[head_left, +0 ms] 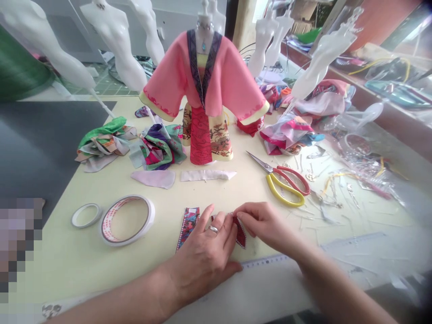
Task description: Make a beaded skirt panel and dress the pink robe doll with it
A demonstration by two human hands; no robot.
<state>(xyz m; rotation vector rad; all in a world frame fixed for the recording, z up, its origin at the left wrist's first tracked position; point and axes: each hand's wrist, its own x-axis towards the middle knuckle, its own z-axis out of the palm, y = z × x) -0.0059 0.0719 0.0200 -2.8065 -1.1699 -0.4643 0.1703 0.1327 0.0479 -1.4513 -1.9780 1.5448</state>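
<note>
A small dark red piece of trimmed fabric (pixel 240 236) with a pointed end and a pale beaded edge lies at the front of the table. My left hand (pixel 205 252), wearing a ring, presses down on it with bent fingers and covers much of it. My right hand (pixel 258 219) pinches its upper edge between thumb and forefinger. Left of these fingers lies a patterned blue and red strip (pixel 187 227) with a beaded border, partly under my left hand. A clear ruler (pixel 265 262) runs along the table just below both hands.
Scissors (pixel 286 182) with red and yellow handles lie at right, beside scattered chains and pins. Two tape rolls, one large (pixel 152 220) and one small (pixel 74 221), lie at left. Behind stand a doll form in a pink robe (pixel 232 81), bare white forms (pixel 111 40) and cloth bundles (pixel 162 146).
</note>
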